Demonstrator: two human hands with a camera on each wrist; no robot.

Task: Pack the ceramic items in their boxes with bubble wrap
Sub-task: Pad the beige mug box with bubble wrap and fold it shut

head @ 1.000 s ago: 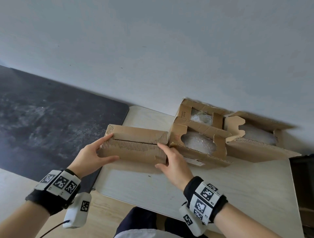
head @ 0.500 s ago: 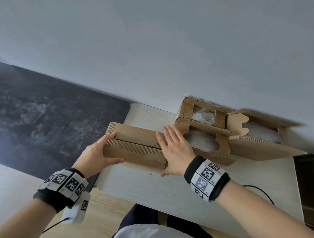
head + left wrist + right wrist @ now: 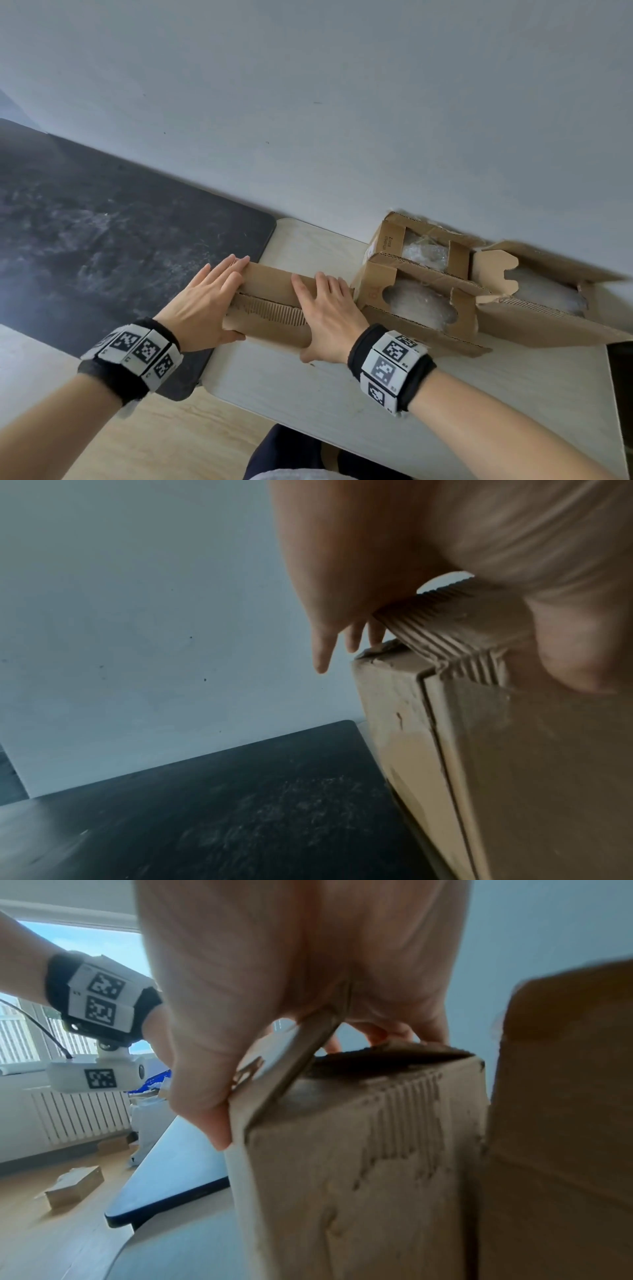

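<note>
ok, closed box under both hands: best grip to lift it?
Take the closed box by its two short ends, one hand from each side. It lies long and low on the table, lid flaps only pressed flat by the left hand and right hand, so gripping the top would probably spring them.

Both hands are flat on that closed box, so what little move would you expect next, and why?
Probably press the top flap down until it tucks shut. Both the left hand and right hand lie flat on the closed box, yet the right wrist view shows a dark gap under the flap.
</note>
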